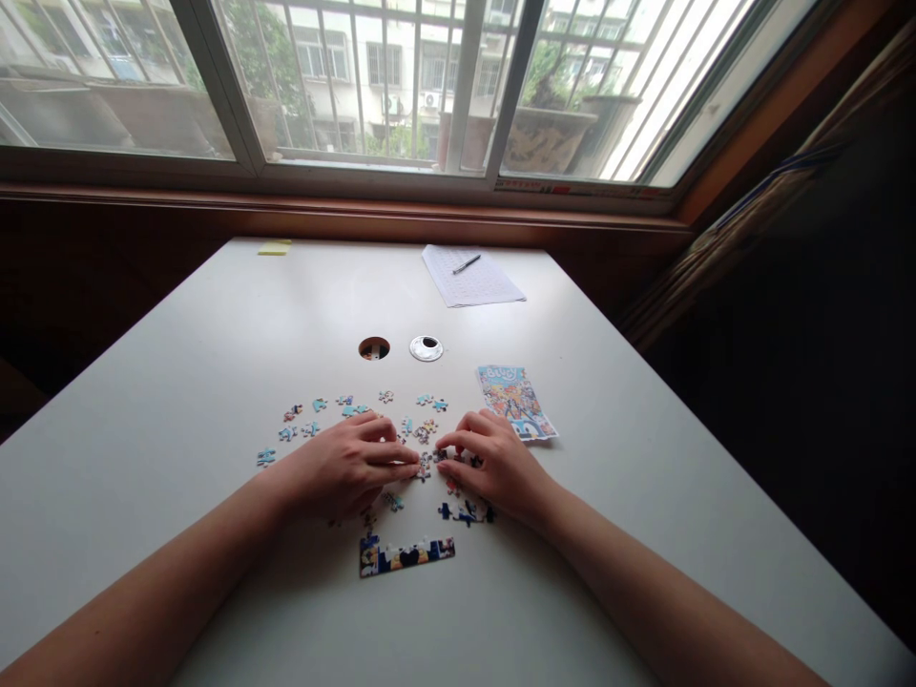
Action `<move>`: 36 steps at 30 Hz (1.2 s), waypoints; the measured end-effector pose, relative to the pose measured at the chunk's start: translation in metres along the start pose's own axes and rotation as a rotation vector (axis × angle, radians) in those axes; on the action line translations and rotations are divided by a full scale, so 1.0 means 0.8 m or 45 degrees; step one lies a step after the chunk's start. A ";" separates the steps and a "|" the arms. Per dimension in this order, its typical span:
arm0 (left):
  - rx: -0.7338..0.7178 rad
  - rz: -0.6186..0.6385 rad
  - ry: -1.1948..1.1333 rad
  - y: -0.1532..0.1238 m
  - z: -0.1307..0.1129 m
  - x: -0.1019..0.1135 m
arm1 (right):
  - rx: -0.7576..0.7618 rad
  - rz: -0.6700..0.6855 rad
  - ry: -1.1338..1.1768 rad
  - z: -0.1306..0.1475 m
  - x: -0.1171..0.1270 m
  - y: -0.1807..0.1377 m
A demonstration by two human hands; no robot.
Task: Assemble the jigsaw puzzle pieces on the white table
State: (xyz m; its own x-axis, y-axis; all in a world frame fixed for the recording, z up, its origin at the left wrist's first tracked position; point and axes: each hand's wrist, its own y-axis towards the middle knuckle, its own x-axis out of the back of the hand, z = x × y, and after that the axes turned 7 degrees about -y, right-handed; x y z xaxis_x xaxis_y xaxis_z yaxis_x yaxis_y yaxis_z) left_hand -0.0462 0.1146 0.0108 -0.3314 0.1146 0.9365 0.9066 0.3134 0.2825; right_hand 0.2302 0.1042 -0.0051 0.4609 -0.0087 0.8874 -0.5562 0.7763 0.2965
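Note:
Both of my hands meet over a scatter of jigsaw pieces on the white table. My left hand (358, 460) has its fingers drawn together, their tips at a small jigsaw piece (424, 468). Facing it, my right hand (497, 463) pinches a dark jigsaw piece (440, 456) between thumb and fingers. Nearer to me lies a joined strip of puzzle pieces (407, 555), dark blue and yellow, with a corner rising at its left. Dark blue pieces (467, 513) rest below my right hand. Light blue pieces (320, 405) lie beyond my left hand, which hides some others.
A colourful picture sheet (516, 401) lies right of the pieces. Behind them are a round cable hole (374, 348) and a silvery round cover (426, 348). Printed papers (479, 284) with a pen (467, 264) and yellow notes (275, 247) lie toward the window.

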 end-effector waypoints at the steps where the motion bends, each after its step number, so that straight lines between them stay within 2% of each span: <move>1: 0.000 0.002 0.003 0.000 0.000 0.000 | 0.002 -0.001 -0.001 0.000 0.000 0.000; 12: 0.009 0.022 0.028 0.002 -0.004 0.001 | -0.029 0.062 0.013 0.002 0.001 0.004; 21: 0.007 0.041 0.048 0.004 -0.005 0.002 | 0.002 0.003 -0.020 0.003 -0.004 0.001; 36: -0.002 0.029 0.046 0.004 -0.006 0.002 | -0.011 0.005 -0.027 0.005 -0.003 -0.001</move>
State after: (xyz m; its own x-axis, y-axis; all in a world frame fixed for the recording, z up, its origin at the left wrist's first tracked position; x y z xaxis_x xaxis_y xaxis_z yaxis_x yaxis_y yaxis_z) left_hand -0.0423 0.1111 0.0144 -0.3012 0.0874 0.9495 0.9142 0.3096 0.2615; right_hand 0.2266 0.1014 -0.0061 0.4438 -0.0185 0.8959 -0.5521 0.7818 0.2897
